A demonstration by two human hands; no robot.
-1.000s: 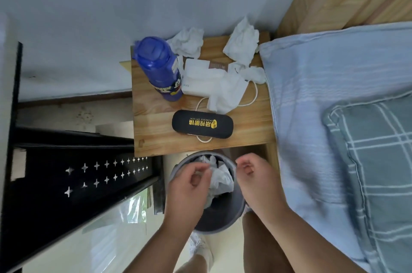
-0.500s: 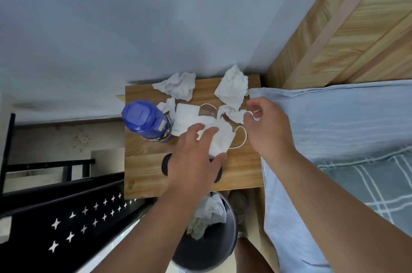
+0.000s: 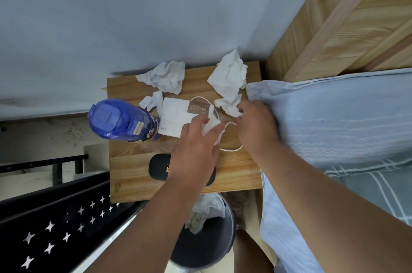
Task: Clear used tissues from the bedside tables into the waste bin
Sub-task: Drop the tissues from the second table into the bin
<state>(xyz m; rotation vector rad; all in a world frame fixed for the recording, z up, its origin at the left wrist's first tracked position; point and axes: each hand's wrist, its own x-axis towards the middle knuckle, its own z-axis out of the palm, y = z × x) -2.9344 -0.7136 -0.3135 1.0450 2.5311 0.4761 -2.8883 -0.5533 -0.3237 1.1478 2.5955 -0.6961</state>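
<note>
Several crumpled white tissues lie on the wooden bedside table (image 3: 133, 174): one at the back left (image 3: 165, 78), one at the back right (image 3: 229, 74), a small one (image 3: 153, 100) beside the bottle. My left hand (image 3: 196, 145) has its fingers closed on a flat white tissue (image 3: 210, 127) in the table's middle. My right hand (image 3: 256, 125) pinches another crumpled tissue (image 3: 229, 105) with its fingertips. The dark waste bin (image 3: 200, 248) stands on the floor below the table's front edge, with tissues (image 3: 208, 208) inside.
A blue bottle (image 3: 120, 120) stands at the table's left. A white box (image 3: 176, 116), a white cable (image 3: 231, 150) and a black case (image 3: 159, 168) lie near my hands. The bed (image 3: 334, 121) adjoins on the right, a black metal frame (image 3: 55, 217) on the left.
Both hands rose from over the bin to the table top. The left hand closed on the flat tissue, and the right hand took the crumpled tissue by the bed.
</note>
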